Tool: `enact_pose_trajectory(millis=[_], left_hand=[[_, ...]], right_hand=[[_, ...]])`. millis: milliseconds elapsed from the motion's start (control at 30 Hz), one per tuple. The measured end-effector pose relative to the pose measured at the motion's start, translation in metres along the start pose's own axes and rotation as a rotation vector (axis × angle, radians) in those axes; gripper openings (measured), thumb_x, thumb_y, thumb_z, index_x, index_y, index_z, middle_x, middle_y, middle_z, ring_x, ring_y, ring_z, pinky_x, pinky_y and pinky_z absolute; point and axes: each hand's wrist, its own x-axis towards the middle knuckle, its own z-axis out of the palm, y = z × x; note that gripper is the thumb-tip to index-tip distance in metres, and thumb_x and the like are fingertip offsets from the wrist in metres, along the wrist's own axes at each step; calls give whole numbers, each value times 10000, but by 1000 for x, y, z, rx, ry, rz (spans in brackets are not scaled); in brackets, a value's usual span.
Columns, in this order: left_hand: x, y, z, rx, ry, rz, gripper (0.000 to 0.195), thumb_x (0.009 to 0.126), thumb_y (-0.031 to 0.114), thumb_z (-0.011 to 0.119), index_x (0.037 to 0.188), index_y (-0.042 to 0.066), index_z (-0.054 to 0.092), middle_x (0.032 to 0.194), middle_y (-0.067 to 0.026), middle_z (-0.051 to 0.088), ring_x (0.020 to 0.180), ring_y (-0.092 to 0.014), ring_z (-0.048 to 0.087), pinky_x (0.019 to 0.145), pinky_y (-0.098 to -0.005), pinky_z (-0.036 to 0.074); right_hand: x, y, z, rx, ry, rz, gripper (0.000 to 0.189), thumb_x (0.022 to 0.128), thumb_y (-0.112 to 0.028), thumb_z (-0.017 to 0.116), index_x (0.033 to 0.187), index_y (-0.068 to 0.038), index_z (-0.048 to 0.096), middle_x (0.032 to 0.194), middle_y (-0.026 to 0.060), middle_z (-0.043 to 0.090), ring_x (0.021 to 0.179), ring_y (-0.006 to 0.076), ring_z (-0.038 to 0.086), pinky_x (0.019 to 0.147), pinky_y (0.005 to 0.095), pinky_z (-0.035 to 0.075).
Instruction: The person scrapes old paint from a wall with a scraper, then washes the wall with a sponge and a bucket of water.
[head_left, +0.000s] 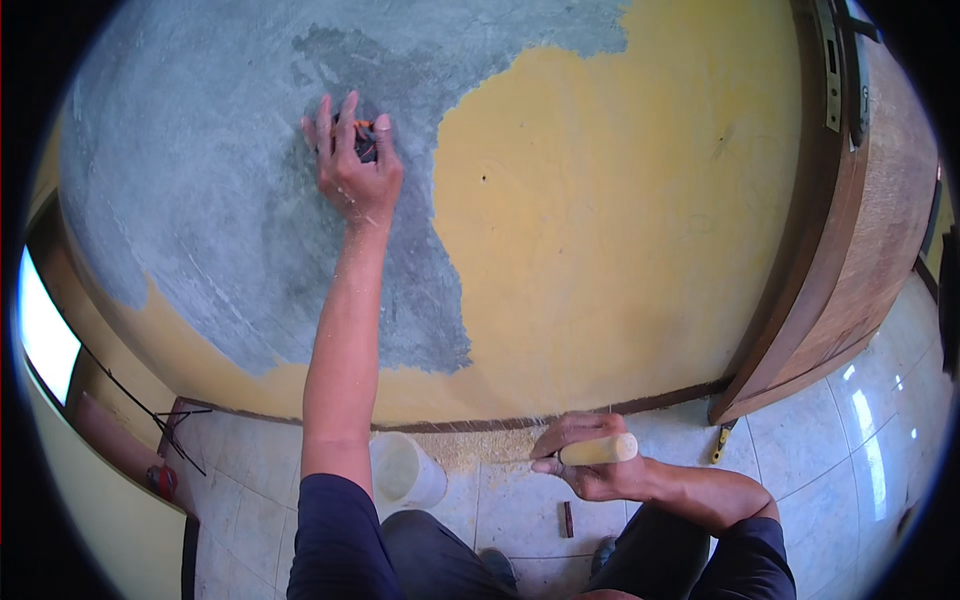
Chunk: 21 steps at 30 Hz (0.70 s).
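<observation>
My left hand (360, 165) is pressed against the grey patch of the wall (225, 187), its fingers spread over a small black and orange object (365, 142) that they partly cover. Low down near the wall's foot, my right hand (589, 459) grips a tool by its pale wooden handle (600, 450); a thin edge points left from the grip, and the tool's kind is unclear. Yellow paint (615, 225) with a ragged edge borders the grey area on the right and below. Crumbs of scraped paint (495, 446) lie on the floor beneath.
A white bucket (431, 480) stands on the tiled floor between my arms. A small dark brown piece (568, 519) lies near my feet. To the right are a wooden door (847, 262) and a yellow and black cutter or scraper (721, 442). A thin black stand (176, 431) is at left.
</observation>
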Motion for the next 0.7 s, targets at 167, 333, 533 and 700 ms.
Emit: enact_pose_trajectory(millis=[167, 333, 533, 700], left_hand=[[57, 69, 37, -163, -26, 100, 302, 811, 208, 709, 1102, 129, 697, 1200, -124, 641, 1129, -362, 596, 1040, -485, 435], [53, 165, 69, -229, -147, 334, 207, 794, 171, 674, 999, 146, 667, 1135, -71, 636, 1177, -396, 553, 1000, -479, 468], [-114, 165, 0, -580, -552, 552, 381, 768, 256, 707, 1142, 215, 647, 1247, 3, 604, 1209, -292, 557, 1027, -420, 484], [-193, 96, -57, -682, -689, 833, 338, 811, 295, 698, 1142, 256, 640, 1278, 9, 593, 1240, -279, 546, 1032, -433, 470]], right_hand=[[-7, 7, 1, 80, -28, 69, 88, 776, 17, 737, 830, -12, 674, 797, 111, 681, 746, 276, 668, 657, 353, 525], [-10, 6, 0, 41, -30, 53, 97, 765, 1, 751, 815, -6, 668, 789, 108, 676, 734, 289, 661, 652, 360, 525], [-13, -13, -8, -50, -23, -65, 108, 768, -9, 753, 811, -10, 654, 800, 86, 676, 733, 277, 659, 662, 374, 527], [-17, -22, -8, -14, -45, -15, 117, 763, -13, 760, 808, -13, 652, 797, 83, 677, 741, 270, 660, 665, 366, 525]])
